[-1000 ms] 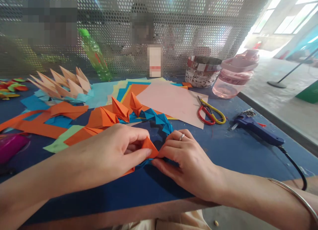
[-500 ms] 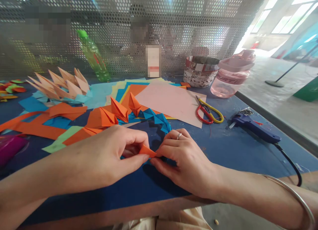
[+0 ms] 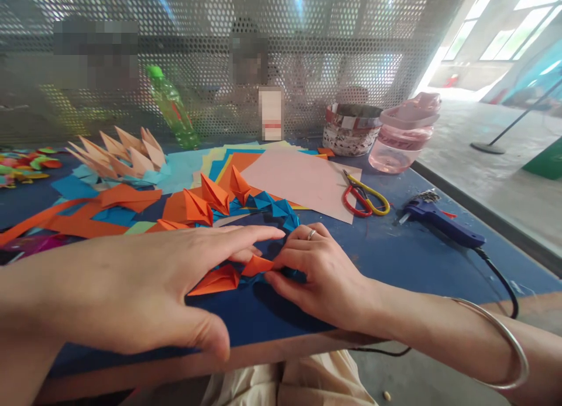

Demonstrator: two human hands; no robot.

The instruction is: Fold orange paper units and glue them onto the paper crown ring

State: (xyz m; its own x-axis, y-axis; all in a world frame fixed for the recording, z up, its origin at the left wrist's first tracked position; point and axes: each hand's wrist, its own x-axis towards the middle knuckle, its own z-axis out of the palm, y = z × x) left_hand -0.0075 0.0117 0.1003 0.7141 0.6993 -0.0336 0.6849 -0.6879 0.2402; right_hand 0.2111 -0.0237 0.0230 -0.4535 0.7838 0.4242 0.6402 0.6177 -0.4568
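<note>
A ring of folded paper pieces [image 3: 246, 210], orange on the left and blue on the right, lies on the blue table [image 3: 395, 260]. My right hand [image 3: 314, 271], with a ring on one finger, pinches the near part of the paper ring beside a small orange folded piece [image 3: 257, 265]. My left hand [image 3: 167, 283] hovers open just left of it, fingers stretched toward the ring and thumb spread near the table's front edge. Another orange folded piece [image 3: 217, 280] shows under its fingers.
Flat coloured paper sheets [image 3: 298, 178] lie behind the ring. Scissors [image 3: 364, 198] and a blue glue gun [image 3: 443, 227] with a cable lie to the right. A paper-covered tub [image 3: 351, 130], a pink jar [image 3: 404, 134], a green bottle [image 3: 173, 107] and peach folded pieces [image 3: 118, 154] stand by the mesh screen.
My left hand has let go of the small orange piece and opened, fingers now stretched out flat. My right hand keeps its pinch on the ring.
</note>
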